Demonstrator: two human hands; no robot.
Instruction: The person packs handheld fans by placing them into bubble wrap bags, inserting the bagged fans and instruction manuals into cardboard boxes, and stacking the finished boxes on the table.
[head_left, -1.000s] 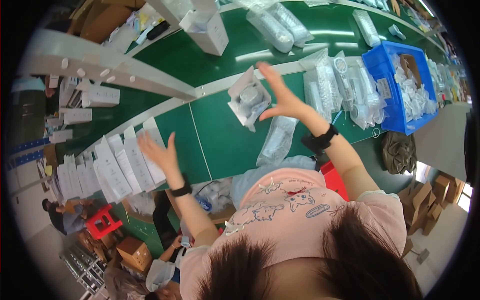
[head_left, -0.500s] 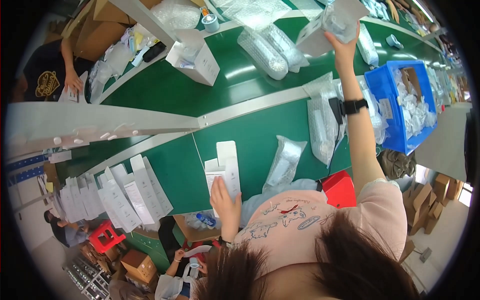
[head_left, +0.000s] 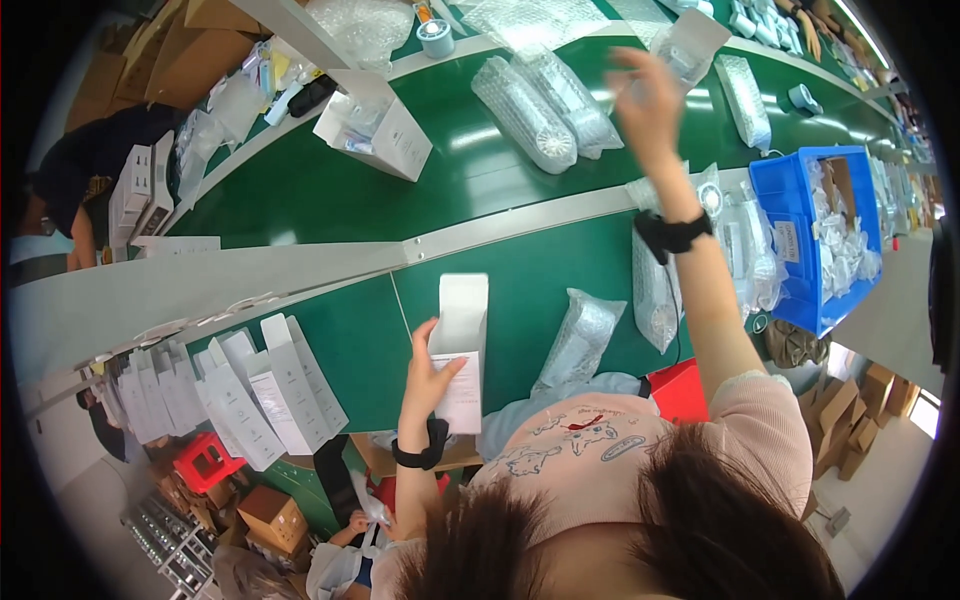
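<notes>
My left hand (head_left: 428, 378) is closed around the side of an upright white carton (head_left: 462, 395), its thumb across the printed front. The carton's top flap (head_left: 464, 295) stands up, and its inside is partly hidden. Over the far green surface, my right hand (head_left: 650, 105) is blurred but looks empty, with fingers apart. Just right of it stands another open white carton (head_left: 703, 42) with clear wrap in its mouth. A bubble-wrapped item (head_left: 578, 335) lies on the near table, between my left hand and right arm.
Several standing white cartons (head_left: 270, 395) line the table's left. Bubble-wrapped cylinders (head_left: 525, 115) and an open carton (head_left: 385, 130) sit on the far green surface. A blue bin (head_left: 790, 235) holds wrapped pieces at right. A metal post (head_left: 240, 250) crosses the left; a person (head_left: 75, 215) is beyond it.
My right hand has let go of the far carton and moved left of it. My left hand has gone from touching the near carton to gripping its side.
</notes>
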